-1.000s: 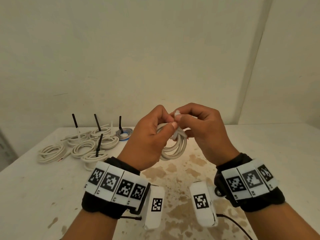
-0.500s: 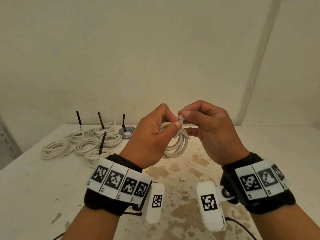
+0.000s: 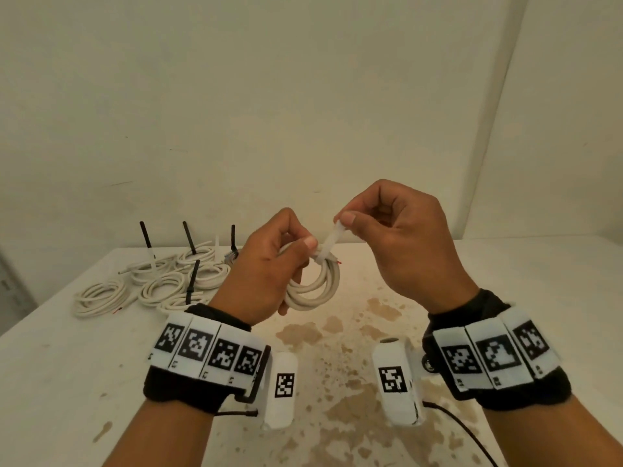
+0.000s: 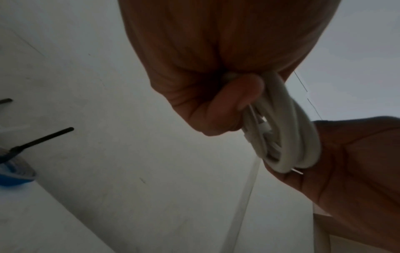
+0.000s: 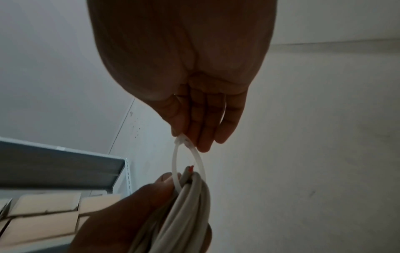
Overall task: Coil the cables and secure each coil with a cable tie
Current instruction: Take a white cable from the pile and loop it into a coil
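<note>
The left hand (image 3: 266,274) is closed around a white coil (image 3: 315,288), held in the air above the table (image 3: 505,281), with the thumb pressed on the top of the bundle. The coil hangs below the fingers in several loops; a red core shows at one cut end beside the thumb. The right hand (image 3: 401,237), up and to the right of the coil, pinches a white tie (image 3: 332,239) between thumb and forefinger, the other fingers curled. In the right wrist view the tie forms a loose loop (image 5: 188,164) around the top of the coil, not drawn tight, with its head at the right fingertips. On the table, left of the coil and well apart from it, lie more coils (image 3: 161,284); black ties (image 3: 192,281) stand up from several. One coil (image 3: 101,296) at the near left shows no tie. Brown stains (image 3: 337,332) mark the table below the coil.
</note>
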